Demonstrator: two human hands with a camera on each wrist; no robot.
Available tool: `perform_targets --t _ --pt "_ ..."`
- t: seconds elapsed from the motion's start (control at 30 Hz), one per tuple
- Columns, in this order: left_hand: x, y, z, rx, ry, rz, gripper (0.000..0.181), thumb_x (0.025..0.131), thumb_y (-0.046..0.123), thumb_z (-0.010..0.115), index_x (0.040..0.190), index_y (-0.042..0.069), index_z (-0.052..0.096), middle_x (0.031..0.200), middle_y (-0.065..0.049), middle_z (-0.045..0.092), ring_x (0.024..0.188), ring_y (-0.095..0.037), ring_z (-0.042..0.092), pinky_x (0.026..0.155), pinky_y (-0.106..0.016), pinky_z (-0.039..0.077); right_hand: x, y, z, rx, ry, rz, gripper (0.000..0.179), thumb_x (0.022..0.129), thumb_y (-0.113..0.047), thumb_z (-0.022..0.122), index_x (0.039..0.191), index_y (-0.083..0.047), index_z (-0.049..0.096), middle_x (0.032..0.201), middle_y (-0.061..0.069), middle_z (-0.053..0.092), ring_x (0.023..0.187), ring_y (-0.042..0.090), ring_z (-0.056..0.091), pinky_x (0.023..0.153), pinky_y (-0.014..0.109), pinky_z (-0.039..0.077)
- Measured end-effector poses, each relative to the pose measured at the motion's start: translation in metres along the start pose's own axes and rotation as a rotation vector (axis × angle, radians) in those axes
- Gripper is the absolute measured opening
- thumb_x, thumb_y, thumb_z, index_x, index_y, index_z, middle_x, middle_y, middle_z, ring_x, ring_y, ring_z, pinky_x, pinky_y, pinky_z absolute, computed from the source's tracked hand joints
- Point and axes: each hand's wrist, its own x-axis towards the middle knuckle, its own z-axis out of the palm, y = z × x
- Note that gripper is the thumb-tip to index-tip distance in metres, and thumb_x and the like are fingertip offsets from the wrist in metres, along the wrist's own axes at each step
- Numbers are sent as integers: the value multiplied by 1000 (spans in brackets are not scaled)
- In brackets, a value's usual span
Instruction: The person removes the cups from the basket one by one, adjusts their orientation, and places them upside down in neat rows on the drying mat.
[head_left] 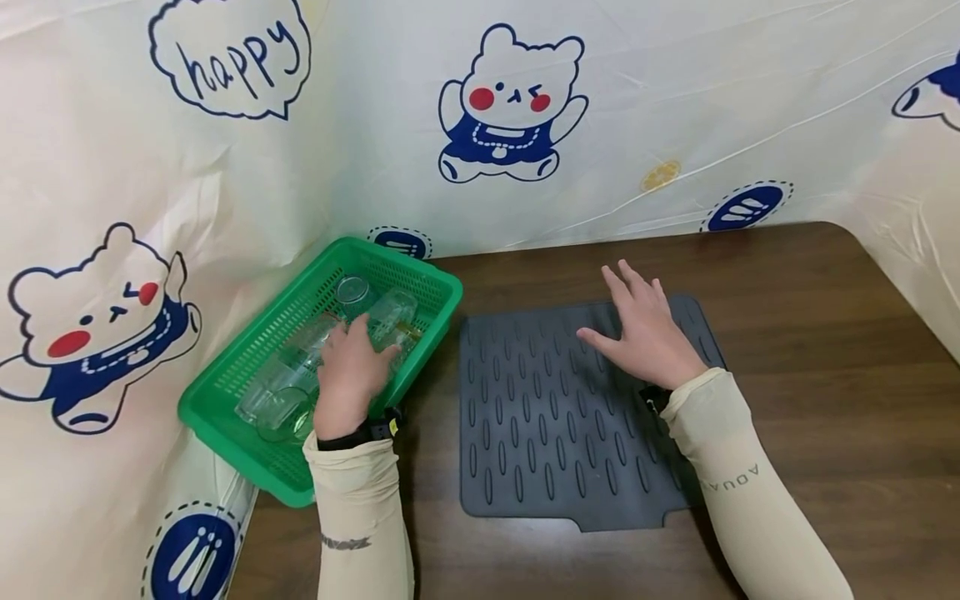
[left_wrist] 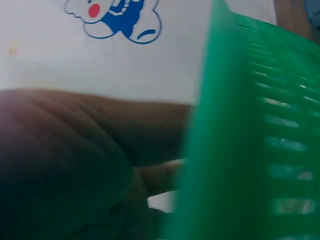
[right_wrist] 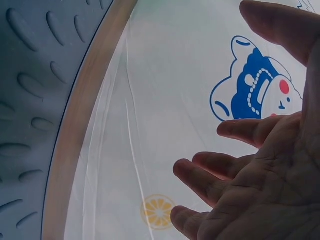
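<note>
My left hand (head_left: 351,375) reaches over the green basket (head_left: 318,493), thumb spread from the fingers, just above or touching clear glasses. Its fingertips are partly hidden among them. One clear glass (head_left: 393,307) lies at the basket's right, and another (head_left: 352,290) shows its round end at the back. More clear glassware (head_left: 281,379) lies left of the hand. In the left wrist view the blurred basket wall (left_wrist: 215,150) covers the fingers. Above the dark grey ridged mat (head_left: 525,417), my right hand (head_left: 648,333) is spread, holding nothing; its palm shows in the right wrist view.
The basket and mat stand side by side on a brown wooden table (head_left: 825,400). A white sheet (head_left: 360,125) printed with cartoon bears hangs behind and to the left, close to the basket. Bare wood shows right of the mat.
</note>
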Motion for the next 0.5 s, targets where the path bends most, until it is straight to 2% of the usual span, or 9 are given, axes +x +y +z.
perform_targets --t 0.1,0.37,0.5 --pt "0 0 1 28 -57 18 66 100 32 50 152 3 22 150 -32 14 135 -52 12 102 -63 22 0 0 -1 4 -3 -5 96 87 -55 61 155 -6 14 158 15 6 143 35 11 112 50 -3" --pt "-2 -1 1 76 -72 27 62 101 24 48 151 -3 21 149 -32 13 135 -52 10 99 -63 26 2 1 0 1 -16 -18 95 87 -54 62 155 -5 17 158 16 8 143 34 13 112 51 -1" --pt "-1 -1 4 101 -94 50 57 101 22 49 147 -5 30 151 -30 11 136 -51 8 99 -62 28 1 2 1 11 -24 -16 95 87 -53 62 154 -5 17 158 16 8 143 35 12 112 51 -2"
